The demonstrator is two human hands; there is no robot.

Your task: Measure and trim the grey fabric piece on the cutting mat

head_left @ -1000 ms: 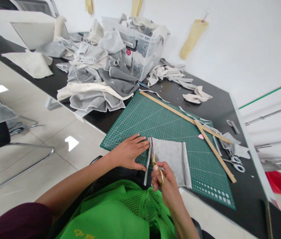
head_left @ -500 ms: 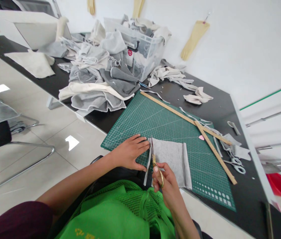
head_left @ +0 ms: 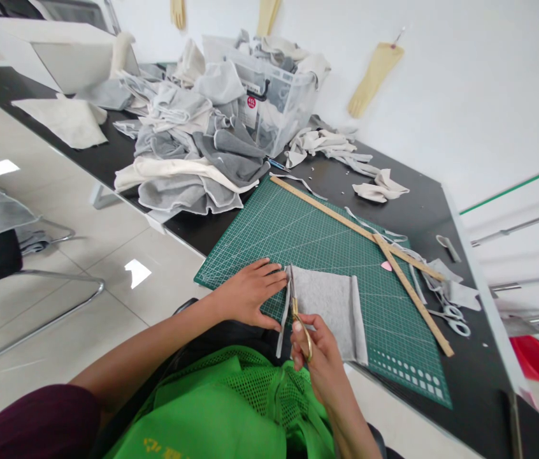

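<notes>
My right hand (head_left: 316,347) grips the gold-handled scissors (head_left: 294,307), whose blades lie along the left side of a grey piece of fabric (head_left: 324,299). A narrow strip (head_left: 283,325) runs down that side, left of the blades, with a gap between it and the fabric near my body. My left hand (head_left: 254,292) lies flat with its fingers spread, the fingertips at the top of the strip. Beneath the fabric is a green cutting mat (head_left: 245,239). The fabric's right edge looks folded or rolled.
Two wooden rulers (head_left: 324,207) cross on the mat. White-handled scissors (head_left: 453,319) and scraps lie at the right. Behind, a heap of grey and cream cloths (head_left: 178,140) leans by a clear plastic bin (head_left: 293,95). A pink chip (head_left: 386,266) is beside the ruler.
The scissors and both hands stay almost in place. The view has shifted very slightly; nothing else visibly differs.
</notes>
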